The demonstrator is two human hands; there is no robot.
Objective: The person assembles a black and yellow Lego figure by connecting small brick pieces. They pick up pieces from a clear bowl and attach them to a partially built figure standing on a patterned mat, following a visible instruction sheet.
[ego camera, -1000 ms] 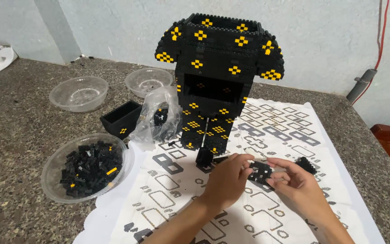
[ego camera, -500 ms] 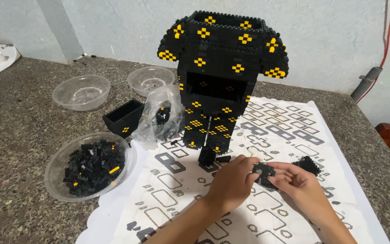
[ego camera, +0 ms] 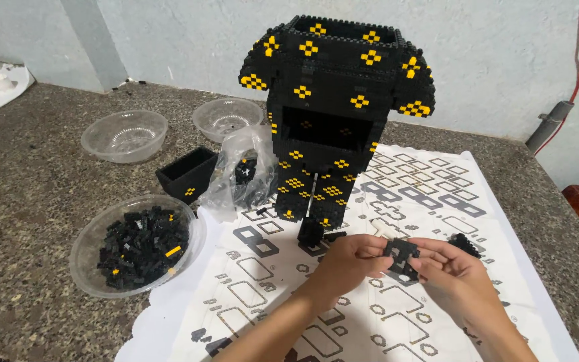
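Observation:
A small black brick assembly [ego camera: 401,258] is pinched between both hands over the printed paper sheet [ego camera: 343,315]. My left hand [ego camera: 353,263] grips its left side; my right hand [ego camera: 454,275] holds its right side. Behind them stands a tall black brick model with yellow cross patterns [ego camera: 333,114], open at the top and with a dark opening in front. A small black brick piece [ego camera: 311,232] lies at the model's foot, and another black clump [ego camera: 465,243] lies just beyond my right hand.
A clear bowl of loose black bricks [ego camera: 139,245] sits at the left. Two empty clear bowls [ego camera: 125,134] [ego camera: 226,117] stand further back. A black brick box [ego camera: 187,173] and a crumpled clear plastic bag [ego camera: 242,174] lie beside the model. A grey pipe [ego camera: 547,124] leans at the wall.
Both hands with the small assembly have shifted slightly right and lifted a little. The model and bowls have not moved.

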